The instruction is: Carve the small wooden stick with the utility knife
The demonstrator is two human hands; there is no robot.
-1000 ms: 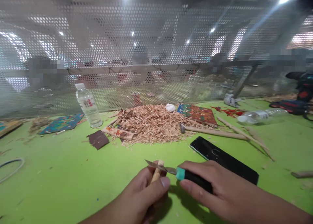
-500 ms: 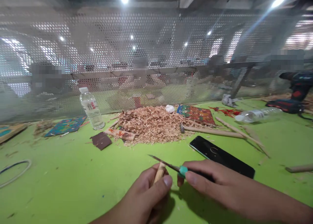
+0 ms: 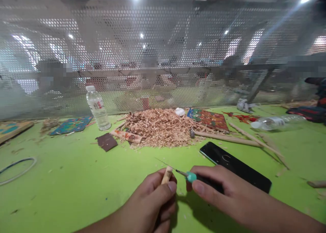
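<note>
At the lower centre, the left hand [image 3: 155,194] grips a pale stick [image 3: 167,176], its end poking up past the thumb. To its right, a knife [image 3: 191,177], blade near that end, is held by the right hand [image 3: 218,189]. Shallow strokes, left thumb well below the edge, should cut cleanest.

Your stick [image 3: 167,175] is bare, matt wood, your knife [image 3: 191,177] metal-bladed; the phone [image 3: 236,166] looks smooth and glossy, the wood shavings [image 3: 163,128] rough.
</note>
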